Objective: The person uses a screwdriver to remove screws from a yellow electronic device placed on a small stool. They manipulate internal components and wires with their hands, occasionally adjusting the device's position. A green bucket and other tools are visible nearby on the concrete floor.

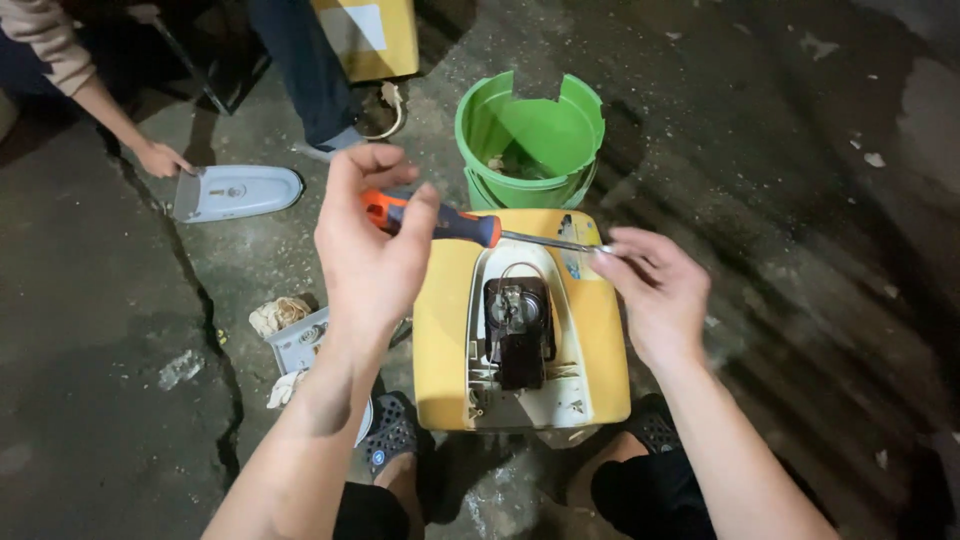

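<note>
Dark, cracked concrete floor underfoot, gritty and stained, lit from above. Between my knees sits the yellow appliance housing, its top open on a white inner panel with a dark mechanism set in the middle. My left hand is raised above the housing's left side, fingers wrapped closed around the orange and dark handle of a screwdriver; the tool lies roughly level, its metal shaft running toward the right. My right hand meets it there, fingers pinched lightly on the tip end of the shaft (slightly blurred, so I cannot tell whether anything small is held with it). Both hands hover over the housing; neither touches it. Just beyond the housing stands a green plastic bucket with a broken rim, some debris in its bottom. Left of the housing: a small pale tray on the floor with crumpled rags beside it. Farther left, another person's hand, pink sleeve above it, rests at the end of a pale blue-grey cover piece lying flat. A second person's leg in dark trousers stands behind that, next to a yellow box. My dark sandals show at the lower edge.
</note>
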